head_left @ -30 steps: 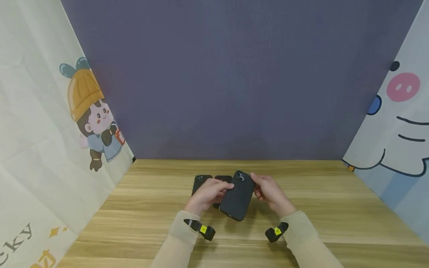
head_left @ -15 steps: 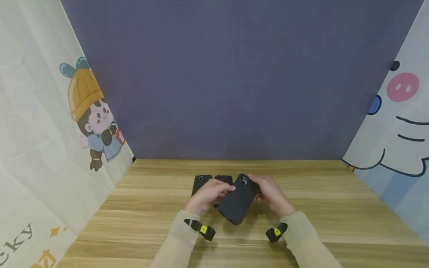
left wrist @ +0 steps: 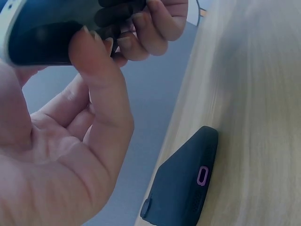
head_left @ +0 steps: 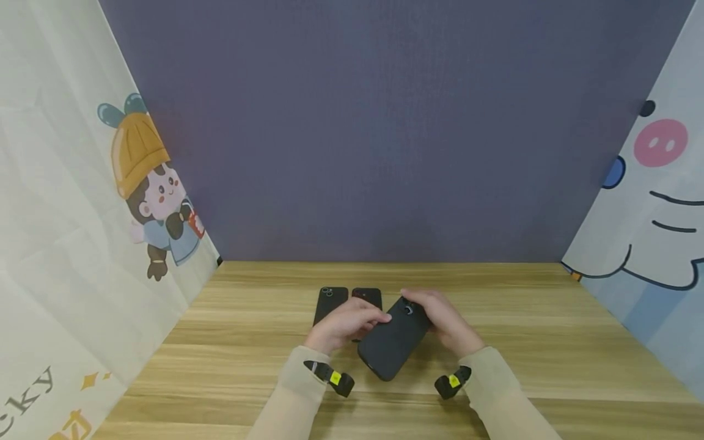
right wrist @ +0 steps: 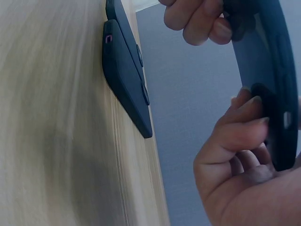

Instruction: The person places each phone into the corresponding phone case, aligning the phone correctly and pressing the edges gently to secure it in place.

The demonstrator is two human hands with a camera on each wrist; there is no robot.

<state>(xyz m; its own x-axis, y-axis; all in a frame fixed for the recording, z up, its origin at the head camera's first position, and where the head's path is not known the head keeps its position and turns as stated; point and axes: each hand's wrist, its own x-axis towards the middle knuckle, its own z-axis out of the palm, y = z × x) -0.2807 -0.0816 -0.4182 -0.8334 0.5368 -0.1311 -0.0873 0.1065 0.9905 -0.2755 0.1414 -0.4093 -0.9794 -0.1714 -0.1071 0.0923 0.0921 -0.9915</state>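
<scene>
A smartphone in a black case (head_left: pixel 392 347) is held tilted above the table, camera side up in the head view. My left hand (head_left: pixel 348 324) pinches its left edge, thumb on the back. At its upper right, by the camera, my right hand (head_left: pixel 444 321) grips the corner. The left wrist view shows the phone's dark glossy screen (left wrist: pixel 47 37), which mirrors fingers. From the right wrist, the case's black side (right wrist: pixel 281 80) is seen edge-on, fingertips curled at the screen side. Some fingers are hidden behind the phone.
Two more dark phones lie side by side on the wooden table (head_left: pixel 247 354), the left one (head_left: pixel 332 302) and the right one (head_left: pixel 368 297), partly behind my left hand. A grey-blue panel (head_left: pixel 385 134) closes the back. Printed sheets stand at both sides.
The held phone has turned clockwise and come slightly lower and nearer. My right hand has shifted left, further over the camera corner; my left hand has moved slightly right and down.
</scene>
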